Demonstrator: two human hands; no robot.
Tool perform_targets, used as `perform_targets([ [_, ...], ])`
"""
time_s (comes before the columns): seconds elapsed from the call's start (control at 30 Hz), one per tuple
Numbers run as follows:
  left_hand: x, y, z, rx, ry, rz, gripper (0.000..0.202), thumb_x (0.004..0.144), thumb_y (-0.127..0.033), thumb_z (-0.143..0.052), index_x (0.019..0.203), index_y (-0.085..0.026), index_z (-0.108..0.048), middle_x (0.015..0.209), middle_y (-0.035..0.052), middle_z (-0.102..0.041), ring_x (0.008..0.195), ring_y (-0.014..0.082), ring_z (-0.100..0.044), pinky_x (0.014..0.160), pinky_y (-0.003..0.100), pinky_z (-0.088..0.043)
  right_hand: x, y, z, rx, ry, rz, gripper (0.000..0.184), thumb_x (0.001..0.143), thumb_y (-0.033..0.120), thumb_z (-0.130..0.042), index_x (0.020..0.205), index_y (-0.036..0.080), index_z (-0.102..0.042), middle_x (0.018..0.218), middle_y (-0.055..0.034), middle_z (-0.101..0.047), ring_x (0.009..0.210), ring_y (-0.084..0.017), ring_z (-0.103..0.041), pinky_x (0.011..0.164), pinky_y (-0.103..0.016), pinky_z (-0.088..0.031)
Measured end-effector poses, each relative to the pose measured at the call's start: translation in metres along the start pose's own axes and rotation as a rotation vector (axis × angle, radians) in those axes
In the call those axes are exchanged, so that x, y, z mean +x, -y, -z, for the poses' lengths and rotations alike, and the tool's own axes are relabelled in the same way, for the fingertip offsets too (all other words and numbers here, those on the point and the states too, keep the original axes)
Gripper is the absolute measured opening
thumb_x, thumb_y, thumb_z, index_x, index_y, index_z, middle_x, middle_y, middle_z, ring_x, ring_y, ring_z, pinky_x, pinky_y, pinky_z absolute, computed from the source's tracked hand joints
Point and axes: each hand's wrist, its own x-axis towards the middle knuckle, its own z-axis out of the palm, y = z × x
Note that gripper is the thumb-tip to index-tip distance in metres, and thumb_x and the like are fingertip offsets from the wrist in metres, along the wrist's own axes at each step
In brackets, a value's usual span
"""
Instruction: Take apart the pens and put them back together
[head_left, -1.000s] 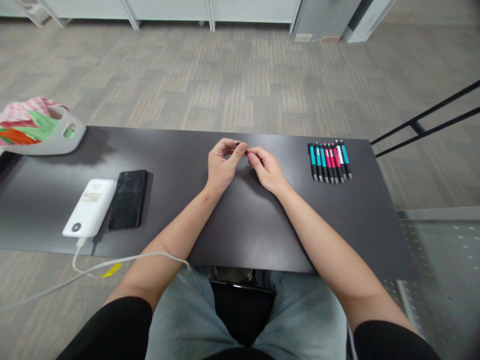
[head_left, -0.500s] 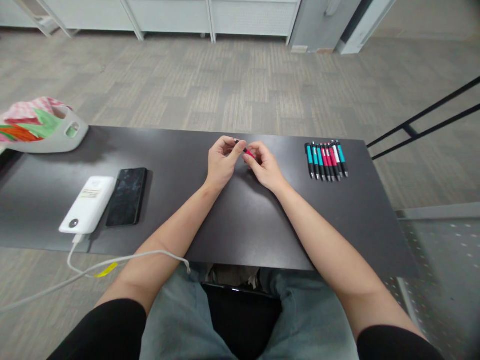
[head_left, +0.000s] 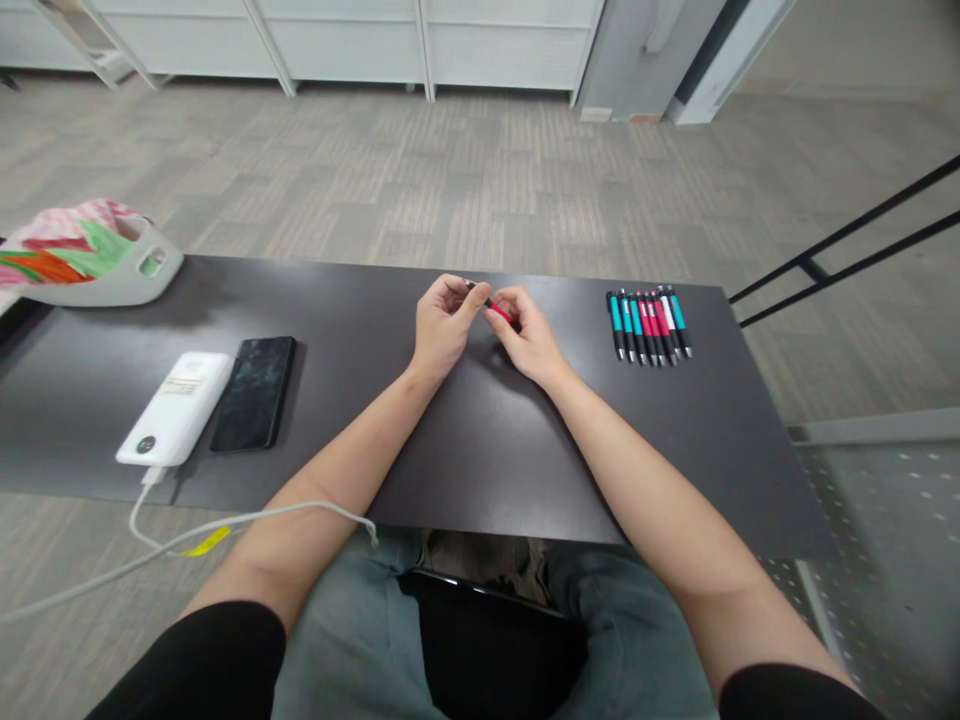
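Observation:
Near the far edge of the dark table (head_left: 465,470), my two hands meet over one pen (head_left: 501,312) with a red barrel and a black grip. My left hand (head_left: 444,325) pinches its black end between thumb and fingers. The red part lies in the closed fingers of my right hand (head_left: 529,335). Parts of the pen are hidden behind the fingers. To the right, a row of several pens (head_left: 649,327) in teal, red and white lies side by side on the table, their tips toward me.
At left lie a white power bank (head_left: 176,408) with a cable (head_left: 255,515) plugged in and a black phone (head_left: 255,393). The cable crosses my left forearm. A light basket (head_left: 154,275) with colourful cloth stands at the far left. Black metal rails (head_left: 814,268) rise beyond the right edge.
The view has shifted slightly. Both hands stay in nearly the same place on the pen, with only small finger movement at most.

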Motion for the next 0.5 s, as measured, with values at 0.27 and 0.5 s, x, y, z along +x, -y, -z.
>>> perform_targets([
  [0.27, 0.001, -0.007, -0.001, 0.029, -0.022, 0.011, 0.062, 0.098, -0.064, -0.115, 0.091, -0.027, -0.065, 0.088, 0.0005, -0.078, 0.083, 0.0186, -0.079, 0.083, 0.035, -0.064, 0.001, 0.002, 0.001, 0.007, -0.023, 0.012, 0.059, 0.099, 0.089, -0.095, 0.109, 0.037, -0.069, 0.087, -0.0003, -0.060, 0.083, -0.030, -0.058, 0.088, -0.049, -0.060],
  [0.5, 0.014, -0.022, 0.007, 0.056, -0.121, -0.037, 0.063, 0.104, -0.080, -0.103, 0.095, -0.029, -0.067, 0.088, 0.0003, -0.079, 0.082, 0.0197, -0.078, 0.084, 0.036, -0.064, -0.002, 0.003, 0.003, -0.006, -0.007, 0.035, 0.046, 0.109, 0.080, -0.090, 0.119, 0.038, -0.074, 0.079, 0.0041, -0.049, 0.076, -0.027, -0.049, 0.082, -0.045, -0.051],
])
